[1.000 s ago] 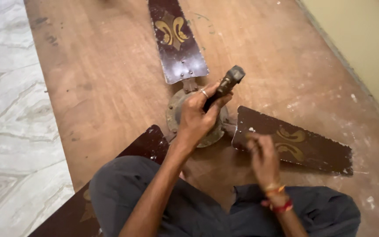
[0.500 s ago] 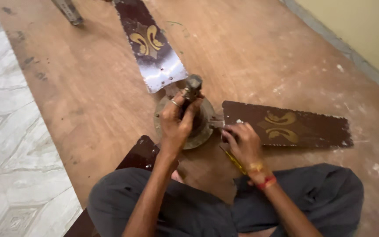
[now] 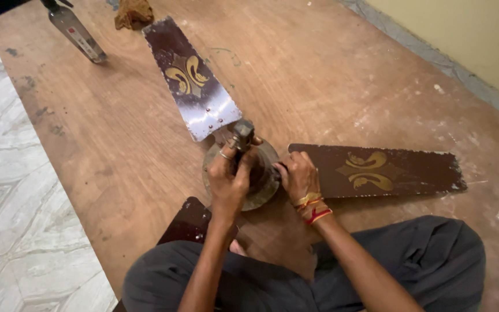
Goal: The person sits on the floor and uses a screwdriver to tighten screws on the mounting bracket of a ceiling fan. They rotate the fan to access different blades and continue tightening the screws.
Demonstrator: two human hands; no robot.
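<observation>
At frame centre the left hand (image 3: 230, 176) grips a hammer (image 3: 241, 136) over the ceiling fan's hub (image 3: 268, 184). Just right, the right hand (image 3: 297, 175) is closed on something I cannot make out. Short, square taps would serve best. Three blades show: upper (image 3: 190, 78), right (image 3: 376, 170), lower (image 3: 189, 222).

Both hands (image 3: 229, 176) low (fingers curled)

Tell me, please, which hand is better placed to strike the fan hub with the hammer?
The left hand: its grip is closed on the hammer, whose head sits right above the fan hub. The right hand rests at the hub's edge beside the dark blade.
</observation>
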